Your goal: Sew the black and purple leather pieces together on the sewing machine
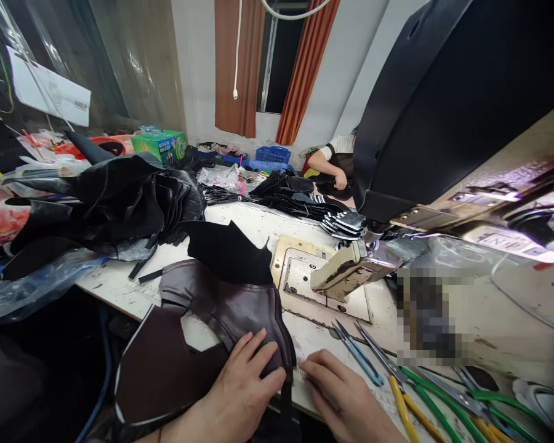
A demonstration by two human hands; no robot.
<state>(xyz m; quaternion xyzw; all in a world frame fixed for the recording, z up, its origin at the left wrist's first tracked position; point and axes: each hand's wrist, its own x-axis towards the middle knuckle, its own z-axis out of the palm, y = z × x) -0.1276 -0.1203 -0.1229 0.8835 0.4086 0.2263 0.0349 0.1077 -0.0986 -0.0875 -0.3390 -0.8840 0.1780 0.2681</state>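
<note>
Dark brown leather pieces [240,304], sewn and layered, lie along the table's front edge, with a black flap spread at their far end. My left hand [247,384] rests on them, fingers stretched out and slightly apart. Just right of their edge, my right hand [341,394] has its fingers curled and drawn together at the tabletop. Whatever may be in its fingertips is hidden. A narrow black strip [286,403] hangs over the table edge between my hands. Beyond my right hand sits the metal bed plate [300,280] of a sewing machine [420,111].
Blue thread snips [357,354] and several scissors with green and yellow handles [436,394] lie at right. A heap of black leather pieces [120,197] fills the left side. Black strips [281,191] lie farther back. Another person's hand [339,179] works across the table.
</note>
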